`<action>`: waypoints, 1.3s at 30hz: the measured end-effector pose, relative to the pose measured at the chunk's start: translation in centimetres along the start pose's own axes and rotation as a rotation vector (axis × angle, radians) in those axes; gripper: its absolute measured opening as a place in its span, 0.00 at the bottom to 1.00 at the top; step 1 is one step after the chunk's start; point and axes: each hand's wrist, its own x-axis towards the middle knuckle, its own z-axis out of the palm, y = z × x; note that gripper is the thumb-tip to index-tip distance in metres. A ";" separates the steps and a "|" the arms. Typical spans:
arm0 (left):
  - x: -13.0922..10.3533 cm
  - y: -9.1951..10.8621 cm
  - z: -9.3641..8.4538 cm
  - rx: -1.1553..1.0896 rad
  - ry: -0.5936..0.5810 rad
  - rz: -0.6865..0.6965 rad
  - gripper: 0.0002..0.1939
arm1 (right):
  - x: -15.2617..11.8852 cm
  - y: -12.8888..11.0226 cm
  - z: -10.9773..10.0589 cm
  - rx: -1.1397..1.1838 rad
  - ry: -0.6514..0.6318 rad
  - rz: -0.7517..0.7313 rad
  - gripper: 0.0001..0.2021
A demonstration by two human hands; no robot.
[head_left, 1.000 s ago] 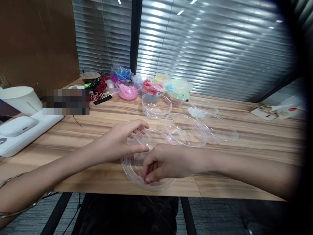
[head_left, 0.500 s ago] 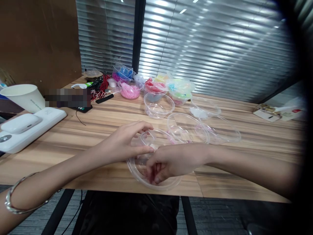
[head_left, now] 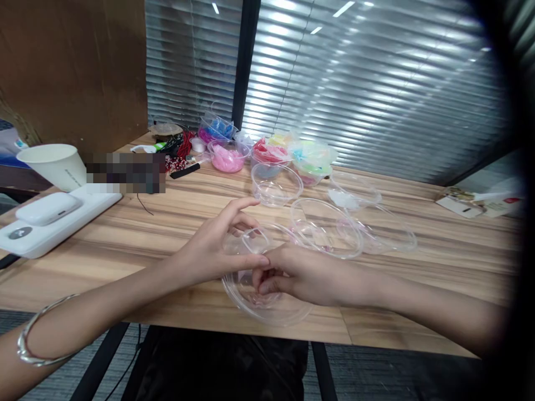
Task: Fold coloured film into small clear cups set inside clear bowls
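Note:
Near the front edge of the table lies a clear round plastic lid or shallow tub [head_left: 288,318] with small pinkish bits [head_left: 267,301] inside. Above its left side is my left hand [head_left: 221,239], thumb and fingers spread apart; the thumb tip meets the right hand. Directly over the tub, my right hand [head_left: 303,273] has its fingers curled into a pinch. Whatever sits between those fingertips is hidden or too small to make out. A smaller clear piece [head_left: 256,240] shows by the left fingers. Just behind are several clear tubs and lids, including a round tub [head_left: 326,253].
Tubs of pink [head_left: 228,159], red [head_left: 270,151] and blue [head_left: 219,129] material stand along the back by the blinds. At left are a paper cup [head_left: 56,167], a white power strip [head_left: 90,209] and a white case [head_left: 48,209]. A small box [head_left: 460,203] lies far right.
My right hand has lifted slightly from the bottom of the tub, its fingers still pinched. My left hand stays spread in nearly the same place. The view has shifted a little.

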 end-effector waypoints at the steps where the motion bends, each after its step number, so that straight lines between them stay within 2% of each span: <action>1: -0.1 -0.1 0.0 -0.001 0.021 0.005 0.41 | -0.1 0.0 -0.1 0.001 0.056 0.001 0.07; 5: -0.2 -0.3 0.0 0.020 0.082 0.027 0.39 | -0.6 0.1 -0.3 -0.084 0.285 -0.024 0.06; 11: -0.2 -0.2 -0.1 0.107 0.100 0.033 0.39 | -1.1 0.3 -1.3 -0.269 0.538 -0.089 0.06; 15: -0.2 0.2 -0.2 0.150 0.042 0.015 0.40 | -1.0 -0.4 -2.2 -0.343 0.671 -0.146 0.05; 18: -0.2 0.5 -0.2 0.146 -0.009 0.007 0.41 | -0.8 -1.0 -2.6 -0.310 0.649 -0.183 0.05; 24: -0.2 0.3 -0.2 0.165 -0.007 0.059 0.39 | -0.3 -1.3 -2.5 -0.296 0.566 -0.198 0.06; 39: 0.0 0.2 -0.2 0.155 0.001 0.070 0.37 | 0.0 -2.2 -3.3 -0.503 0.427 -0.259 0.09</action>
